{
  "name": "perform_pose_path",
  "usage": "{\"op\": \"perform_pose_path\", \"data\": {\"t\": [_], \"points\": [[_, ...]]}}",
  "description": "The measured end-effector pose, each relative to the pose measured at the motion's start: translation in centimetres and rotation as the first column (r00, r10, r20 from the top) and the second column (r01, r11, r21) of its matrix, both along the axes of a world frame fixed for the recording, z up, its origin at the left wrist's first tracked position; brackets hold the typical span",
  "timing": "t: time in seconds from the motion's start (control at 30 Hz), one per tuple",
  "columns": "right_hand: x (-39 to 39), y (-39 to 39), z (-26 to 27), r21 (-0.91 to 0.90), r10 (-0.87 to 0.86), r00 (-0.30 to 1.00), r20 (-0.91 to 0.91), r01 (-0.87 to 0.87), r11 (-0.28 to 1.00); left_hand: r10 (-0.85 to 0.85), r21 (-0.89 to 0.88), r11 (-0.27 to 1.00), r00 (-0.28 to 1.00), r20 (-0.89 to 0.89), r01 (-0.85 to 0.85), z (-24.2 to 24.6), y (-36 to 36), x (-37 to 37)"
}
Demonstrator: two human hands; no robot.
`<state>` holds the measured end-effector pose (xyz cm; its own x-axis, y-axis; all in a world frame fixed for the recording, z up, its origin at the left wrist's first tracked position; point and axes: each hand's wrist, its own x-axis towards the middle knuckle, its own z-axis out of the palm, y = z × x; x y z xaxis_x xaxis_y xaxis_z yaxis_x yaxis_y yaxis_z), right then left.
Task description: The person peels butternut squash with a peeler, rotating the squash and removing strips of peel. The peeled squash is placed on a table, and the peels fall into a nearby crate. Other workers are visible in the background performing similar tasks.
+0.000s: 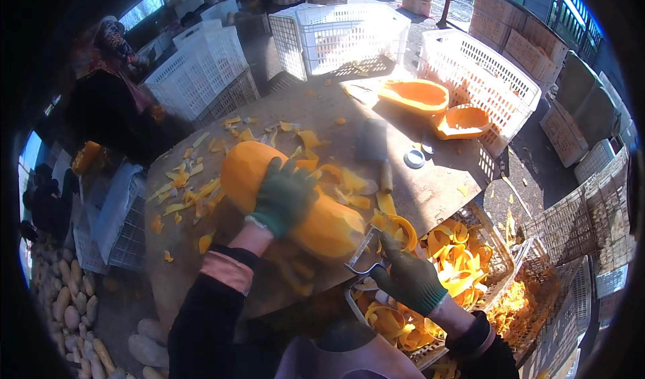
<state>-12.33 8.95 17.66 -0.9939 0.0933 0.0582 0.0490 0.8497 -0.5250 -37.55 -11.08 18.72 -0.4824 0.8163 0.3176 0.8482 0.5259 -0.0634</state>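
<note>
A long peeled squash point(322, 223) lies across the wooden table point(307, 94), its flesh orange and faceted. My left hand point(284, 195), in a green glove, presses on top of it around the middle. In my gloved right hand point(410, 273) is a wide metal peeler point(364, 253), held just off the squash's near right end. A curled strip of peel point(403, 230) hangs beside the peeler. Beyond the squash lies a cleaver point(373, 142), its wooden handle towards me. Peel scraps point(194, 187) are scattered around the squash.
Two hollowed squash halves point(415, 97) rest at the table's far right, near a round lid point(414, 158). Below the right edge stands a crate of peel strips point(496, 243). White crates point(347, 31) line the far side. A person point(108, 77) stands left; whole squashes point(75, 298) lie on the floor.
</note>
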Motion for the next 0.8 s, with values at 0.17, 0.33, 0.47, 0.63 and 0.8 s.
{"op": "perform_pose_path", "data": {"t": [0.17, 0.33, 0.47, 0.63, 0.8], "points": [[-8.1, -0.4, 0.9, 0.085, 0.085, 0.996, -0.04, -0.081, 0.993, -0.003, 0.056, 0.998, 0.994, -0.112, 0.009, -0.3, -0.3, -1.5], [-1.5, 0.4, -1.7, 0.063, 0.039, 0.999, 0.004, -0.039, 0.997, 0.055, 0.02, 0.998, 0.996, -0.072, -0.053, -0.8, -0.7, -1.5], [5.4, 1.3, -4.9, 0.148, -0.068, 0.988, 0.14, 0.046, 0.988, 0.051, -0.04, 0.998, 0.994, -0.101, -0.055, -0.1, 0.5, -1.8], [0.2, -2.1, -1.7, -0.086, -0.128, 0.974, -0.187, 0.114, 0.99, 0.048, -0.056, 0.997, 0.996, -0.079, -0.052, -0.6, 0.7, -2.3], [-1.2, -4.4, -5.2, 0.004, -0.221, 0.965, -0.144, 0.223, 0.975, 0.039, 0.009, 0.999, 0.994, -0.099, -0.038, -1.2, 0.3, -2.4]]}}
